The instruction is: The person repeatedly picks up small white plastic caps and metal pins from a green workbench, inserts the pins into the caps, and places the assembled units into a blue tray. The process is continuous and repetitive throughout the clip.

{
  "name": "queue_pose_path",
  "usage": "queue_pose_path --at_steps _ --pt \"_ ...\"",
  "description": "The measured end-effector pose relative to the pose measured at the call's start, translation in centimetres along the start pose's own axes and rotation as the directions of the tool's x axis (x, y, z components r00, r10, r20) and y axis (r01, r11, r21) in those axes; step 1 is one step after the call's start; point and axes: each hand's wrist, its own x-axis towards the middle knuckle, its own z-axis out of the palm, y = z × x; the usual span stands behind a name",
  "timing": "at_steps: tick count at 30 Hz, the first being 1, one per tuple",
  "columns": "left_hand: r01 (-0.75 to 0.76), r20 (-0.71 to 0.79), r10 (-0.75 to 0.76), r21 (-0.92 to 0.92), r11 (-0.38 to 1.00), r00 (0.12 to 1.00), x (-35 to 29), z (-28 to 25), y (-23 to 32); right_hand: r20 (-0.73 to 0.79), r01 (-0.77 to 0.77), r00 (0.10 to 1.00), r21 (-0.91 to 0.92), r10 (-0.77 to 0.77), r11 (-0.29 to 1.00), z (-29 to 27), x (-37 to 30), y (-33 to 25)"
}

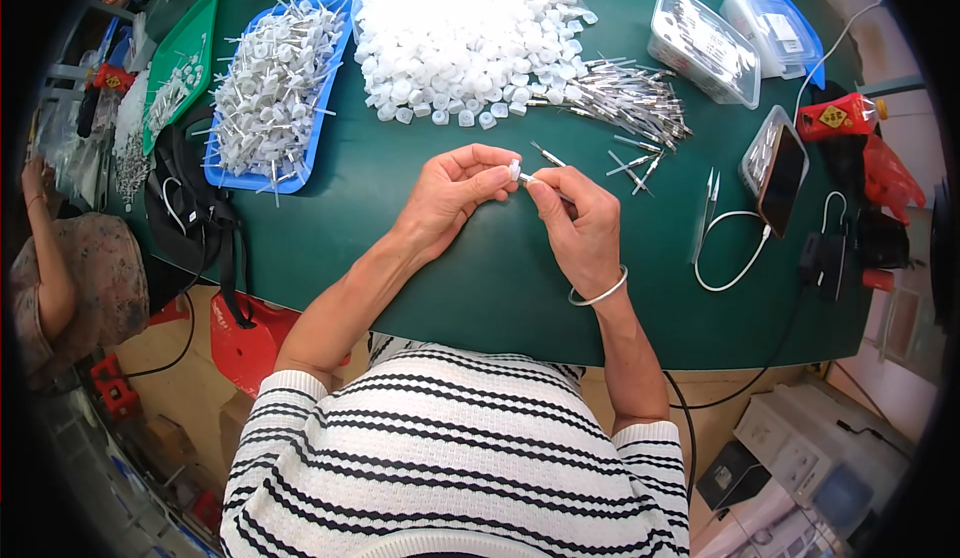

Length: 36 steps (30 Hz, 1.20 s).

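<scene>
My left hand [455,193] pinches a small white plastic cap [515,170] between thumb and fingertips. Against it, my right hand [582,220] grips a thin metal pin [527,178], whose end meets the cap; how deep it sits is hidden by the fingers. Just beyond the hands lies a loose metal pin [547,154]. Farther off is a large heap of white caps [470,38], with a pile of metal pins [635,98] at its right. On the left, a blue tray [312,173] is heaped with white caps that have pins in them.
A green tray [208,33] and a black bag [190,198] are at the left, near another person's arm [50,248]. To the right are a clear box of metal parts [705,43], tweezers [708,203], a phone [782,183] and its white cable [735,286].
</scene>
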Motion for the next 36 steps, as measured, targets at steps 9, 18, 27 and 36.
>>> queue_pose_path --at_steps 9,18,27,36 --pt "0.032 0.018 -0.03 -0.066 0.997 0.999 -0.2 0.3 0.3 -0.014 0.019 1.0 0.006 -0.019 1.0 0.3 -0.2 0.2" --pt "0.108 0.069 -0.094 -0.236 0.966 0.993 0.0 -0.3 -0.4 -0.051 0.036 0.998 0.035 -0.034 0.999 0.7 -0.4 0.6" --pt "0.135 0.112 -0.107 -0.281 0.95 0.988 0.0 -0.3 -0.6 -0.077 0.022 0.997 0.048 -0.018 0.999 1.1 -0.6 0.8" --pt "0.047 0.045 -0.039 -0.191 0.981 0.998 -0.4 0.2 -1.0 -0.122 -0.011 0.992 0.027 0.015 1.0 1.7 -0.8 0.7"
